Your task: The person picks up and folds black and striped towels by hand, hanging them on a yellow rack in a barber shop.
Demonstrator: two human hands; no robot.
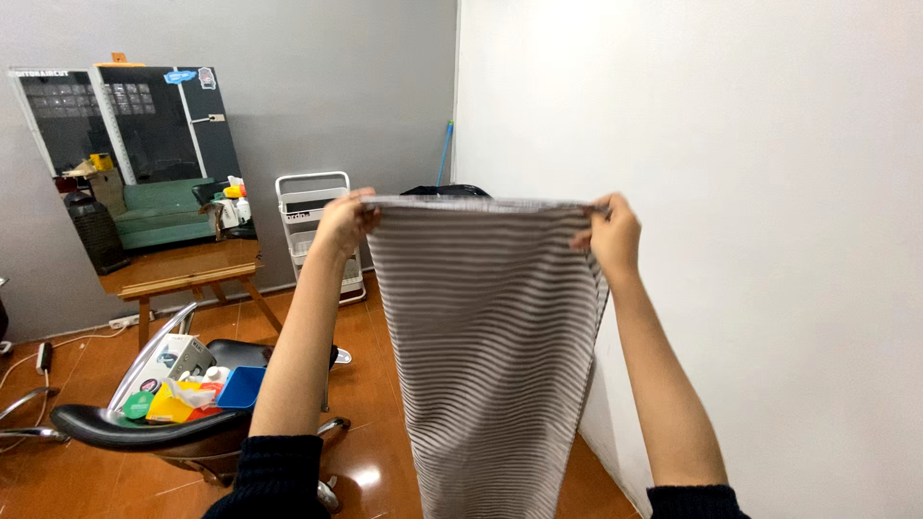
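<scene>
Behind the held-up striped cloth (pixel 486 346): mirror (pixel 144 173), white cart (pixel 312 216), black chair (pixel 163 428).

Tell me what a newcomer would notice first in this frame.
A grey-and-white striped cloth hangs mid-frame, stretched by its top edge between the left hand and right hand, both raised. Lower left, a black chair carries a heap of colourful small items. Behind it, a large mirror leans against the grey wall.
</scene>
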